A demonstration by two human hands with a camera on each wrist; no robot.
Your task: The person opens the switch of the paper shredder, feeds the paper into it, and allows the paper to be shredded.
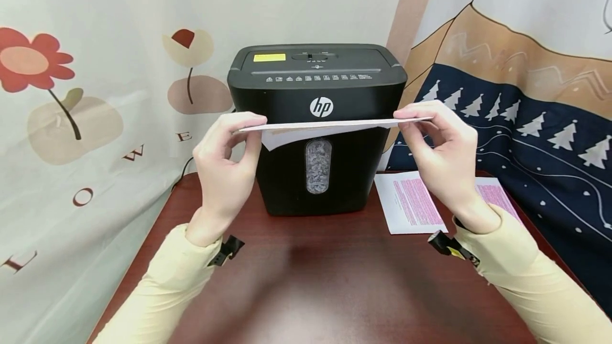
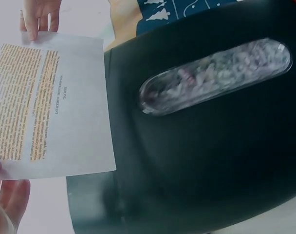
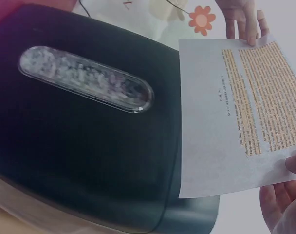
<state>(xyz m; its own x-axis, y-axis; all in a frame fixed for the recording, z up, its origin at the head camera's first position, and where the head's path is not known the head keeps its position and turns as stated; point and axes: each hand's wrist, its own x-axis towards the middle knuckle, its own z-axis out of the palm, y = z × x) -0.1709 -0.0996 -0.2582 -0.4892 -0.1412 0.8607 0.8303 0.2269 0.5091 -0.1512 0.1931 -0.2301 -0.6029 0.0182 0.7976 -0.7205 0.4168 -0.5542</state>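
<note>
Pinched in the left hand [image 1: 224, 169], thumb beneath and fingers on top, the left end of a thin white sheet of paper [image 2: 53, 107]; in the right hand [image 1: 442, 166], the right end, by a matching light pinch. Both sets of fingertips closed down to the paper's thickness. Stretched flat between the hands, almost edge-on from above, smooth and matt, with one corner dipping just inside the left fingertips. On the underside, close lines of print over orange-yellow bands, plus a broad blank margin.

Both hands raised to about the same height over the table [image 1: 311, 269], knuckles bent, fingertips pointing toward each other. Forearms slanting up and inward, in soft, creased pale-yellow sleeves [image 1: 181, 259], with small black cameras [image 1: 227, 251] strapped at the wrists.

Straight beyond the hands, behind the paper, a black plastic shredder [image 1: 344, 169]: rounded corners, round white logo [image 1: 322, 106], clear oval window [image 1: 318, 166] full of crumpled-looking shreds. Contact between paper and shredder impossible to tell. Below the right hand, on glossy red-brown tabletop, flat pink-marked printed paper [image 1: 411, 203], partly hidden by the wrist.

Past the left hand, pale, gently rippled flowered cloth [image 1: 143, 25]; past the right, folded navy cloth [image 1: 550, 158] with white trees.
</note>
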